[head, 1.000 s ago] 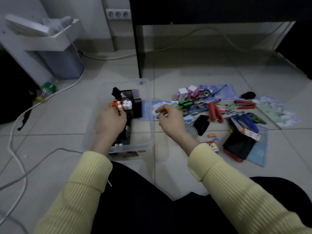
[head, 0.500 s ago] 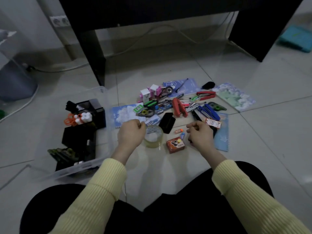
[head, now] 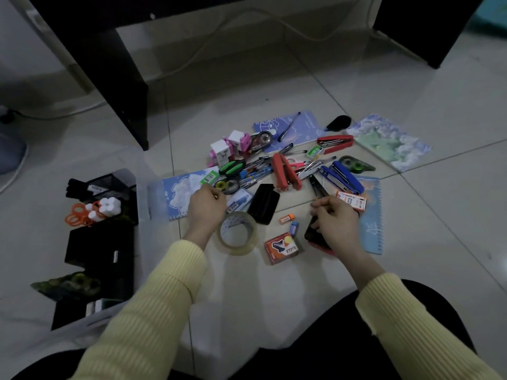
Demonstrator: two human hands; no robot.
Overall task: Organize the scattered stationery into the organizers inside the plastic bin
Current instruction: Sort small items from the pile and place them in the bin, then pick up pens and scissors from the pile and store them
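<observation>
Tape roll [head: 237, 233] lies nearest, just beside the left hand [head: 206, 208], whose fingers curl down; whether they hold anything I cannot tell. Right hand [head: 335, 219] curls over a black case [head: 312, 234], grip unclear. Scattered stationery [head: 285, 170] spreads beyond; plastic bin [head: 142, 204] with black organizers [head: 100, 250] sits left

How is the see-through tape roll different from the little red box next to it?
The tape roll is round, clear and hollow; the red box is rectangular and printed. The tape roll is bigger than the red box. Both lie on the floor.
</observation>
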